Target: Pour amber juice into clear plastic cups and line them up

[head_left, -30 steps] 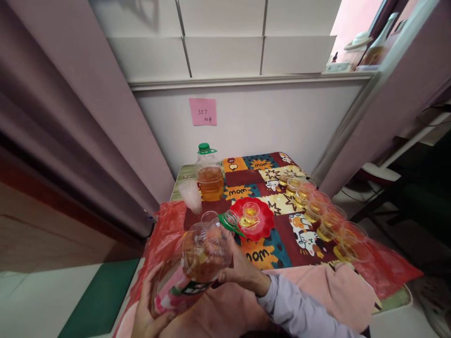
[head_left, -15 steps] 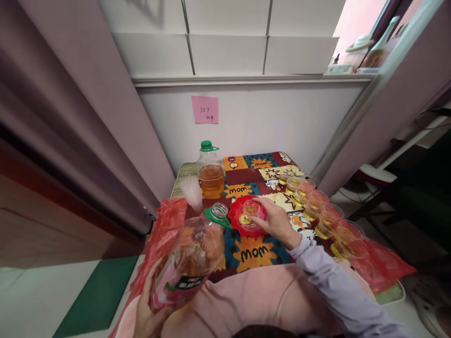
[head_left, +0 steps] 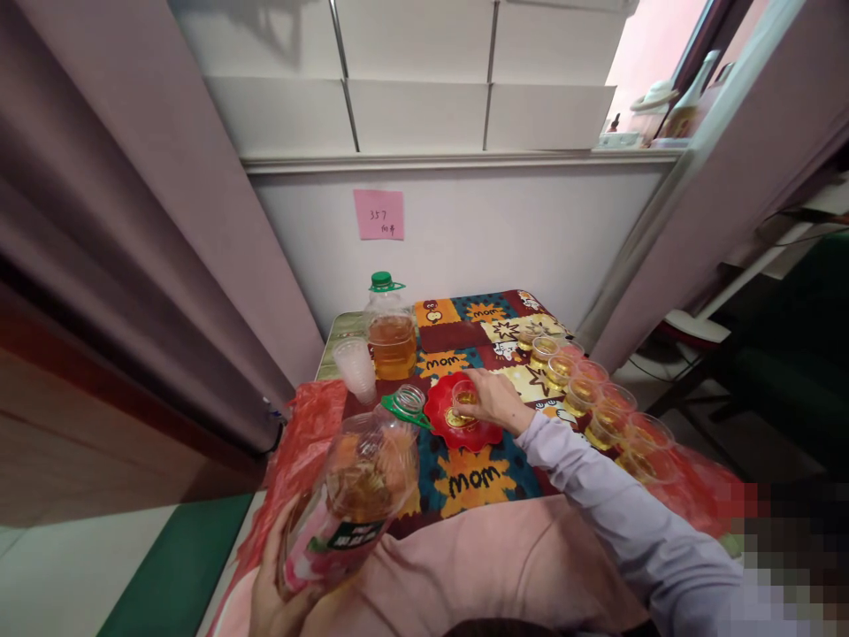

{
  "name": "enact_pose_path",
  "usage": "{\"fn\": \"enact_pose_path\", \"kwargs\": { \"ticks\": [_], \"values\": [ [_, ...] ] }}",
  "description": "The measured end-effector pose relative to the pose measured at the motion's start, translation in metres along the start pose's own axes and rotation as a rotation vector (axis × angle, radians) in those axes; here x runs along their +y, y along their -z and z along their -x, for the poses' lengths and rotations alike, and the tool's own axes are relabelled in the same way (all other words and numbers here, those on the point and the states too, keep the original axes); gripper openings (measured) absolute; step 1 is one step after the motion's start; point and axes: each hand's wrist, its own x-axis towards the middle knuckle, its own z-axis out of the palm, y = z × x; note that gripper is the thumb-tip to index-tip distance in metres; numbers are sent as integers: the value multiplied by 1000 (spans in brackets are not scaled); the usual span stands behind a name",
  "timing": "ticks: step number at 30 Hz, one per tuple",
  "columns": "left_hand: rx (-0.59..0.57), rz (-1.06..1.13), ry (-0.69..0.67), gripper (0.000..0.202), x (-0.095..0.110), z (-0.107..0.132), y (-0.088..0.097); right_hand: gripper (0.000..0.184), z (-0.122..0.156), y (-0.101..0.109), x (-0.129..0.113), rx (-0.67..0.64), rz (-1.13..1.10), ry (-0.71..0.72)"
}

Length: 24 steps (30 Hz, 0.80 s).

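My left hand [head_left: 275, 575] is wrapped round the lower part of a large clear plastic jug [head_left: 371, 469] of amber drink. The jug tilts to the right on my lap, its mouth uncovered and a green ring handle [head_left: 398, 409] at its neck. Over a scalloped red plate [head_left: 472, 437], my right hand [head_left: 499, 398] has its fingers round a small clear plastic cup [head_left: 465, 395] with a little amber liquid. Whether the cup rests on the plate I cannot tell. To the right, several similar filled cups [head_left: 584, 392] stand in a row.
A second jug [head_left: 393, 347] with a green cap stands at the back left, beside a leaning stack of clear cups [head_left: 355, 370]. Red plastic film [head_left: 298, 442] drapes over the table's left side. A patterned cloth [head_left: 474, 478] covers the tabletop; a wall stands behind it.
The whole view has shifted slightly left. My right hand has moved a little farther back over the plate with the cup. My left hand keeps its grip on the jug.
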Motion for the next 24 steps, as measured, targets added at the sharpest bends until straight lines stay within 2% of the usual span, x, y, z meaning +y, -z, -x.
{"fn": "enact_pose_path", "kwargs": {
  "ticks": [6,8,11,14,19,24],
  "values": [
    [39,-41,-23,145,17,3,-9,66,-3,-4,-2,-32,43,25],
    [52,-30,-46,143,19,3,-9,68,-4,-7,-1,-21,40,24],
    [52,-19,-32,141,13,2,-5,72,-6,-9,4,4,20,25],
    [5,-10,10,139,2,0,0,73,-7,-5,12,39,-10,29],
    [13,-19,10,139,-5,-2,4,71,-16,15,41,140,-52,12],
    [-3,-51,24,138,-2,-3,5,77,-45,35,89,224,-28,-51]
  ]
}}
